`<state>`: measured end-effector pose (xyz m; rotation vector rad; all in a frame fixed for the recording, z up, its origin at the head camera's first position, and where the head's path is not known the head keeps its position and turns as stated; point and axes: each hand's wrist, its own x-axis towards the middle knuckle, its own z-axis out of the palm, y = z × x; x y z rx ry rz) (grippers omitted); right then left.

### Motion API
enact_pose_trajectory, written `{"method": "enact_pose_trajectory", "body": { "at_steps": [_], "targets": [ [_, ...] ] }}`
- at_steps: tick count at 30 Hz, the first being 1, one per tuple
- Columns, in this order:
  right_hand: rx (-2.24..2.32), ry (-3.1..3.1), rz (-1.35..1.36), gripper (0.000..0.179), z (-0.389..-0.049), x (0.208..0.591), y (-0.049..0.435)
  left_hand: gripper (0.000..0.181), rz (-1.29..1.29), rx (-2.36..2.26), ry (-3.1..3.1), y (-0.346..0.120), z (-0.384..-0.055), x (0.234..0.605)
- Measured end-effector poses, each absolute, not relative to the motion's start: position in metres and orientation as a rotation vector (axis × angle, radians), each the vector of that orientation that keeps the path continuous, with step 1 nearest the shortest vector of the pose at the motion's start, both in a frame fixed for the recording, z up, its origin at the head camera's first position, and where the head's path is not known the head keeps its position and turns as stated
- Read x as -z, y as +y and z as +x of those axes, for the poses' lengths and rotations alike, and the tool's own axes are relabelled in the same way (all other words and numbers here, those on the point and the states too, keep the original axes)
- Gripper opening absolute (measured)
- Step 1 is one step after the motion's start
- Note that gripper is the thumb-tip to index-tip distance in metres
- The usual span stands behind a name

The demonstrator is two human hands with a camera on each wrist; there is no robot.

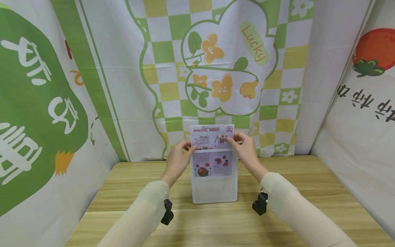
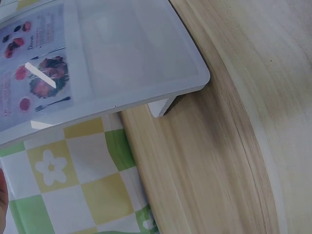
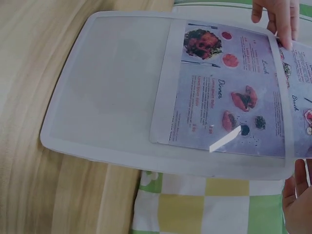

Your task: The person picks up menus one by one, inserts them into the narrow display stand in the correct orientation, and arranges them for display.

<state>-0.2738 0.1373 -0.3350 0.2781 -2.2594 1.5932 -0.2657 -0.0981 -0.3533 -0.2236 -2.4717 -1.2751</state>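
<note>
A printed menu sheet [image 1: 206, 141] headed "SPECIAL MENU" sits partly inside a white sign holder [image 1: 214, 190] with a clear front. Its upper part sticks out above the holder's top edge, and its lower edge is about midway down. My left hand [image 1: 178, 158] pinches the sheet's left edge just above the holder. On the opposite edge, my right hand [image 1: 248, 152] pinches the sheet, with the thumb in front. The right wrist view shows the menu's Dinner section [image 3: 229, 97] behind the clear panel. Only a sliver of a hand [image 2: 2, 197] shows in the left wrist view.
The holder stands upright on a wood-grain table [image 1: 139, 206], with a white foot [image 2: 160, 107] behind it. A green and yellow checked cloth [image 1: 169, 85] hangs behind the table. Printed cloth walls [image 1: 27, 103] flank both sides.
</note>
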Motion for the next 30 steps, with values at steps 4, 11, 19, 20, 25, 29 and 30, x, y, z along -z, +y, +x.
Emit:
{"method": "enact_pose_trajectory", "body": {
  "at_steps": [4,11,19,20,25,29,30],
  "targets": [
    [-1.584,-2.307,0.262,0.021,-0.272,0.341,0.139,0.024,-0.207,1.301,-2.438,-0.097,-0.269,0.352],
    [-1.572,-2.355,0.234,0.023,-0.272,0.350,0.140,0.028,-0.194,1.407,-2.347,-0.094,-0.273,0.347],
    [-1.662,-2.239,0.184,0.030,-0.273,0.345,0.140,0.019,-0.219,1.389,-2.350,-0.093,-0.273,0.351],
    [-1.666,-2.225,0.187,0.030,-0.273,0.343,0.140,0.019,-0.221,1.380,-2.350,-0.093,-0.273,0.351],
    [-1.652,-2.214,0.206,0.026,-0.273,0.340,0.140,0.025,-0.209,1.380,-2.338,-0.093,-0.274,0.353],
    [-1.629,-2.227,0.242,0.023,-0.273,0.344,0.141,0.025,-0.226,1.390,-2.301,-0.093,-0.275,0.352],
    [-1.619,-2.230,0.253,0.022,-0.273,0.345,0.142,0.024,-0.234,1.390,-2.293,-0.093,-0.276,0.352]
  ]
}}
